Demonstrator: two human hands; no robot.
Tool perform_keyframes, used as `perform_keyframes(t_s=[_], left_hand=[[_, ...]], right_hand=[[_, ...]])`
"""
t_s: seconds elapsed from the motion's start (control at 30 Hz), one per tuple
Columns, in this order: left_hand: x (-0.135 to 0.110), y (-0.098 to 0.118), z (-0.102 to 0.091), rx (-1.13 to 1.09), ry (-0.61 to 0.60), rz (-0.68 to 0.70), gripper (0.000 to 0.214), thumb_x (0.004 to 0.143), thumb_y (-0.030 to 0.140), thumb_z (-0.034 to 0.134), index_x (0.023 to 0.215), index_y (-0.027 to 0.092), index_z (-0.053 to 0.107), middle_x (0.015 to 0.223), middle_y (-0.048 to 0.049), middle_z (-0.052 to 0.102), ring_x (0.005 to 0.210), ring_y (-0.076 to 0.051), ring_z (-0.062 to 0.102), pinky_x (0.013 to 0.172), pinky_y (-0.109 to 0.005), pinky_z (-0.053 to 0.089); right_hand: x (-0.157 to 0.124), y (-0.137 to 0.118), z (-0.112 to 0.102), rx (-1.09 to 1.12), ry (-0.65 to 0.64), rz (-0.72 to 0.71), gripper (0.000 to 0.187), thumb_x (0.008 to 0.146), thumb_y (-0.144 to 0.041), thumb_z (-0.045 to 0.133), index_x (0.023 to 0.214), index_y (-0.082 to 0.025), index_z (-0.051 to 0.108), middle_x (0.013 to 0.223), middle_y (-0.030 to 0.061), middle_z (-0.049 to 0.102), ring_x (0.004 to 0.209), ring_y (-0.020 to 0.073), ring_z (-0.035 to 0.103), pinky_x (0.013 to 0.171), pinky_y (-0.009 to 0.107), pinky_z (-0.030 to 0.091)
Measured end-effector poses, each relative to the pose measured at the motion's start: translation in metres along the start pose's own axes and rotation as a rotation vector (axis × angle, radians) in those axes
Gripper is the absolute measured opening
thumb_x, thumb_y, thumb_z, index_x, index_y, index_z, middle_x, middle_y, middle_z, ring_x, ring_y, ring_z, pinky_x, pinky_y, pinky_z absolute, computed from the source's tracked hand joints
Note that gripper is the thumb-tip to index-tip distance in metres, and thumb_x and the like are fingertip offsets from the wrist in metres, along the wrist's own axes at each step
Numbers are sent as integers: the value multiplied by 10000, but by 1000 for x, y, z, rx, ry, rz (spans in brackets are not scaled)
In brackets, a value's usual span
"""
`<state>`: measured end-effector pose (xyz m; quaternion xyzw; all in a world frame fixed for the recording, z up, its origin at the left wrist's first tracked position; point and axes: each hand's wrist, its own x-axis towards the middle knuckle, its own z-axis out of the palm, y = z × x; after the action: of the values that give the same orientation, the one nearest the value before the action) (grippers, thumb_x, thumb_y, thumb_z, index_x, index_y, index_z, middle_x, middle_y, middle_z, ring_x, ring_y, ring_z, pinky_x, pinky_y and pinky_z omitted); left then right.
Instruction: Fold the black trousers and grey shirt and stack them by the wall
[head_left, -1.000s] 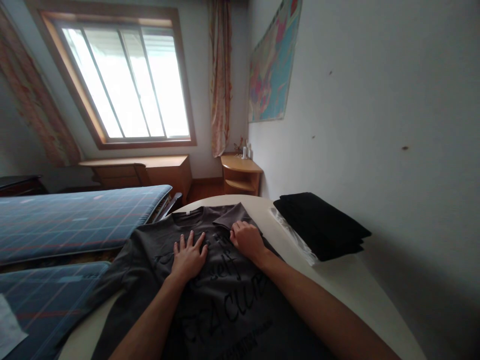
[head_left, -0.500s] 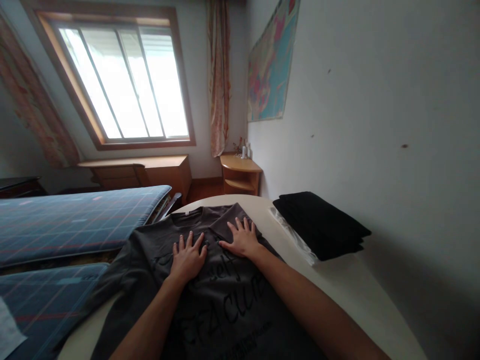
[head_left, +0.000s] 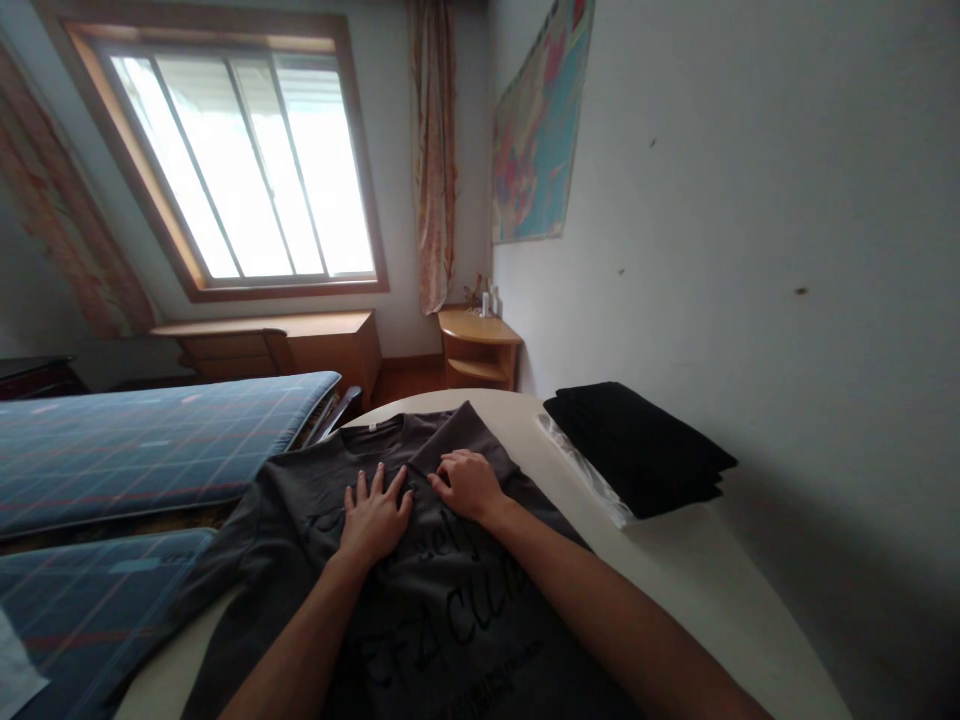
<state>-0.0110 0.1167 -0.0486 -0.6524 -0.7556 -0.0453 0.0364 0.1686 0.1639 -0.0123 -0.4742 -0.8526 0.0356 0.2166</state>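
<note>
A dark grey T-shirt with black lettering lies face up on a round white table, its collar pointing away from me. My left hand rests flat on the chest of the shirt, fingers spread. My right hand sits just to the right of it, on the right sleeve, which is folded in over the body. Its fingers are curled and bunched on the edge of that fold. The shirt's left side hangs over the table edge.
A stack of folded black clothes lies on a clear plastic bag by the wall on the right. A bed with a blue plaid mattress stands at the left. A wooden desk and corner shelf stand under the window.
My right hand went from a fist to flat on the folded sleeve, then slid left towards the left hand with fingers curled. The left hand has stayed put.
</note>
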Motion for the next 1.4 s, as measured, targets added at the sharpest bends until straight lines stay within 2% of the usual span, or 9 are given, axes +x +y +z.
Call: perform_keyframes(t_s=[0.1, 0.2, 0.3, 0.4, 0.53, 0.67, 0.93, 1.17, 1.4], left_hand=[[-1, 0, -1, -1, -6, -4, 574, 976, 493, 354, 1530, 343, 349, 1621, -102, 275, 1475, -425, 216, 1142, -584, 227], [-1, 0, -1, -10, -4, 3, 576, 976, 495, 348, 1531, 342, 346, 1625, -98, 269, 1477, -430, 206, 1142, -592, 227], [0, 0, -1, -16, -6, 4, 581, 976, 494, 347, 1535, 334, 341, 1623, -105, 270, 1477, -432, 205, 1140, -599, 227], [0, 0, 0, -21, -14, 4, 587, 976, 502, 344, 1538, 332, 333, 1624, -110, 266, 1477, -435, 199, 1139, -599, 228], [1, 0, -1, -19, -36, 7, 592, 981, 505, 326, 1548, 335, 302, 1635, -106, 231, 1482, -439, 173, 1135, -613, 215], [3, 2, -6, -2, -83, 14, 606, 987, 505, 307, 1562, 320, 263, 1643, -123, 190, 1483, -446, 155, 1129, -626, 209], [10, 4, -11, 5, -176, 33, 623, 997, 495, 268, 1579, 283, 202, 1644, -177, 132, 1473, -477, 139, 1119, -637, 205], [21, 13, -11, -20, -146, 54, 619, 993, 503, 268, 1571, 285, 240, 1639, -169, 167, 1472, -474, 152, 1125, -627, 206], [33, 24, -6, -34, -116, 36, 619, 988, 494, 290, 1568, 281, 256, 1630, -181, 195, 1465, -487, 160, 1117, -652, 209]], right_hand=[[3, 5, 0, 45, 21, 34, 379, 963, -492, 480, 1060, -202, 703, 1152, 83, 704, 1129, 226, 594, 1008, 341, 390], [10, 20, -1, 6, 88, 191, 521, 958, -515, 460, 1366, -207, 564, 1475, 118, 497, 1376, 271, 406, 1138, 415, 260], [14, 41, 2, -29, -61, 373, 730, 926, -637, 436, 1522, -218, 384, 1614, 137, 264, 1474, 353, 221, 1166, 523, 170], [14, 54, 7, -44, -199, 362, 757, 927, -683, 382, 1535, -233, 361, 1626, 130, 233, 1484, 355, 196, 1171, 543, 137], [13, 58, 5, -70, -147, 350, 691, 932, -654, 410, 1482, -237, 450, 1603, 130, 292, 1436, 319, 321, 1144, 476, 250], [11, 66, -14, -130, -66, 486, 495, 978, -441, 417, 1372, -172, 550, 1389, 179, 557, 1229, 278, 554, 999, 400, 414], [-3, 98, -35, -132, -194, 515, 324, 914, -407, 563, 1027, -148, 722, 1100, 167, 719, 1083, 278, 659, 857, 329, 482], [-1, 102, -31, -148, -115, 548, 309, 1009, -324, 447, 1184, -112, 589, 1084, 196, 710, 1021, 278, 688, 810, 344, 482], [-14, 105, -32, -128, -66, 487, 372, 991, -363, 499, 1322, -197, 462, 1200, 136, 669, 1030, 252, 682, 822, 317, 469]])
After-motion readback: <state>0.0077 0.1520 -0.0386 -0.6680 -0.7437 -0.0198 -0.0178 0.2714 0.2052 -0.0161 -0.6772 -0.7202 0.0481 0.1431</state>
